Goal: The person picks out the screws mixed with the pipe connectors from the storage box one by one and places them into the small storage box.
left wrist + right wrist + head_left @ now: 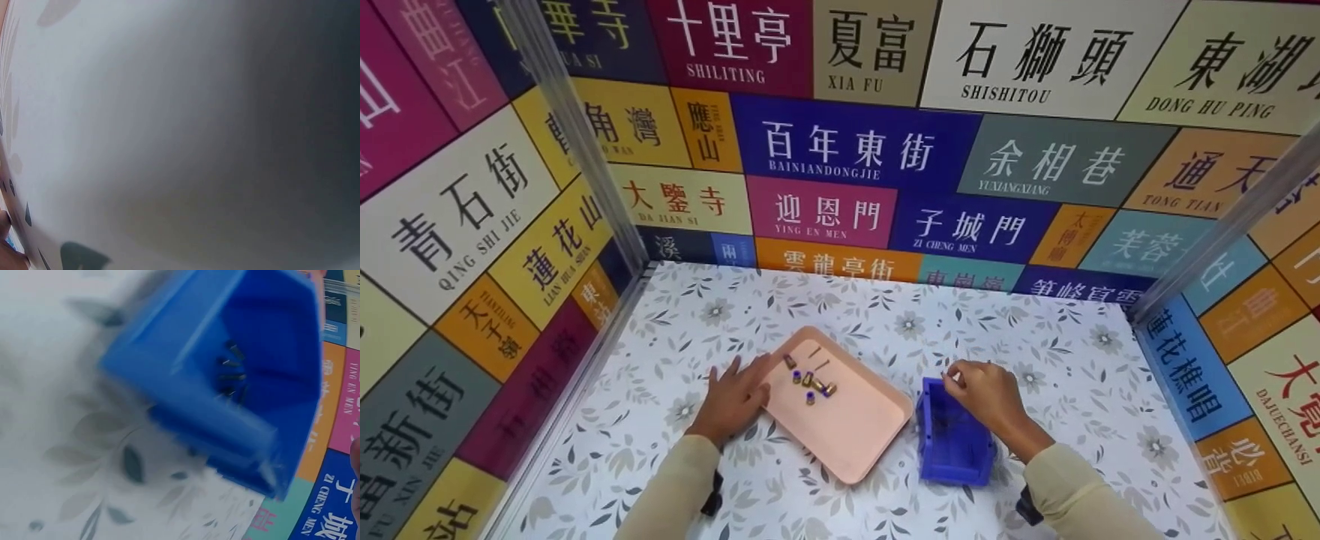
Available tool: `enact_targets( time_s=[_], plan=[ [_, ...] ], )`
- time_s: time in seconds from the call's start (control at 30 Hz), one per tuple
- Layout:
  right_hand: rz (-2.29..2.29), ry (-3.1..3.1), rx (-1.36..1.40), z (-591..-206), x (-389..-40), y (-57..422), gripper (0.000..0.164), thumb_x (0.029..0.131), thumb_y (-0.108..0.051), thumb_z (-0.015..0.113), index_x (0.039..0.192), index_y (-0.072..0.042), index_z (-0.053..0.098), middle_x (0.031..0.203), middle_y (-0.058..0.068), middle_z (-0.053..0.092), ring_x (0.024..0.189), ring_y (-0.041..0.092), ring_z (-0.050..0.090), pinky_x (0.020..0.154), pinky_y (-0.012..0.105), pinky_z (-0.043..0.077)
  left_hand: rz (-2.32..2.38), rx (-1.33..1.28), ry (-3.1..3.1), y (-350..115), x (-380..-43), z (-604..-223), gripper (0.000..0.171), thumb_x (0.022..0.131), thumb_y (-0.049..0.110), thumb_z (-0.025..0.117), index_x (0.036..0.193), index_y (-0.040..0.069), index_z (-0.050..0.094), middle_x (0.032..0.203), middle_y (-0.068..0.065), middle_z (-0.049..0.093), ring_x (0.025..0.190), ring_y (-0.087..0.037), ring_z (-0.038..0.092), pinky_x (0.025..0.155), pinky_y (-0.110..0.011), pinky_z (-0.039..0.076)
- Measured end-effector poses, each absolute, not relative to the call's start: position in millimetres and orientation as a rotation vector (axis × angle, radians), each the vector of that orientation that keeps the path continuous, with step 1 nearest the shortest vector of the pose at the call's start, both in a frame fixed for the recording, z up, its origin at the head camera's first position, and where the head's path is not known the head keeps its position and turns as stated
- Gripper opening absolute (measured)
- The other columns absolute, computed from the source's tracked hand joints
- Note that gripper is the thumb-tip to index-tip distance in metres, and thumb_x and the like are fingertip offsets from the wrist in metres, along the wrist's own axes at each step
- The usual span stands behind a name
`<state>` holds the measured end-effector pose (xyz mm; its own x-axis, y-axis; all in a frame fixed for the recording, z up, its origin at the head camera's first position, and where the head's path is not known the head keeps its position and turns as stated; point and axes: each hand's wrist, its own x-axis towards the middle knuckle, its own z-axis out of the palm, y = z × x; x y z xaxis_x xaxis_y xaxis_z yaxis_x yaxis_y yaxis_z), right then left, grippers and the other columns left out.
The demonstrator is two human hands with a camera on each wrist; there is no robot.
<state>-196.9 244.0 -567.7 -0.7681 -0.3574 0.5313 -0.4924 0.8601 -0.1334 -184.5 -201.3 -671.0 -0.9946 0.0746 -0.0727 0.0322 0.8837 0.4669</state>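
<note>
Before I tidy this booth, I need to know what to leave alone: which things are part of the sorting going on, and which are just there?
In use:
pink tray, left hand resting on its edge
small brass and purple parts on the tray
blue bin with dark thin pieces inside
right hand above the bin

Just there:
floral table cover
sign-printed walls
</note>
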Motion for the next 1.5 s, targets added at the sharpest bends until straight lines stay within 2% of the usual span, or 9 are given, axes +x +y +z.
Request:
enact_targets(
  time_s=[0.17, 0.5, 0.93, 1.17, 1.5],
  plan=[
    [0.28, -2.539, 0.695, -577, -191, 255, 0.014, 0.077, -0.017, 0.086, 0.075, -0.013, 0.072, 0.065, -0.002, 0.069, 0.052, 0.015, 0.062, 0.045, 0.036, 0.051, 0.693, 0.097, 2.993, -202, -184, -675, 0.06, 0.106, 0.054, 0.036, 0.162, 0.042, 0.021, 0.166, 0.015, 0.032, 0.159, -0.032, 0.019, 0.124, -0.069, 0.0],
    [0.243, -2.652, 0.746, -587, -181, 259, 0.02, 0.079, -0.019, 0.084, 0.072, -0.015, 0.066, 0.061, -0.008, 0.06, 0.051, 0.008, 0.053, 0.045, 0.029, 0.045, 0.732, 0.089, 2.974, -201, -184, -671, 0.061, 0.105, 0.054, 0.037, 0.162, 0.04, 0.022, 0.166, 0.015, 0.032, 0.159, -0.032, 0.017, 0.125, -0.066, -0.002],
    [0.282, -2.667, 0.743, -587, -180, 263, 0.017, 0.079, -0.018, 0.084, 0.073, -0.015, 0.068, 0.063, -0.007, 0.064, 0.052, 0.009, 0.057, 0.046, 0.031, 0.048, 0.743, 0.09, 2.976, -203, -186, -676, 0.06, 0.105, 0.053, 0.036, 0.162, 0.041, 0.021, 0.166, 0.016, 0.031, 0.159, -0.031, 0.017, 0.125, -0.067, -0.004],
    [0.301, -2.622, 0.766, -590, -181, 267, 0.019, 0.078, -0.018, 0.085, 0.072, -0.017, 0.068, 0.062, -0.009, 0.064, 0.051, 0.006, 0.056, 0.045, 0.027, 0.046, 0.737, 0.142, 3.011, -205, -185, -676, 0.058, 0.107, 0.051, 0.037, 0.162, 0.038, 0.026, 0.165, 0.012, 0.037, 0.158, -0.034, 0.023, 0.123, -0.07, 0.002],
    [0.308, -2.637, 0.764, -589, -182, 265, 0.016, 0.079, -0.017, 0.083, 0.073, -0.017, 0.068, 0.064, -0.008, 0.065, 0.054, 0.008, 0.058, 0.047, 0.029, 0.048, 0.744, 0.091, 2.967, -203, -185, -672, 0.059, 0.106, 0.052, 0.036, 0.162, 0.04, 0.022, 0.165, 0.013, 0.034, 0.159, -0.032, 0.017, 0.125, -0.066, -0.002]
  ],
)
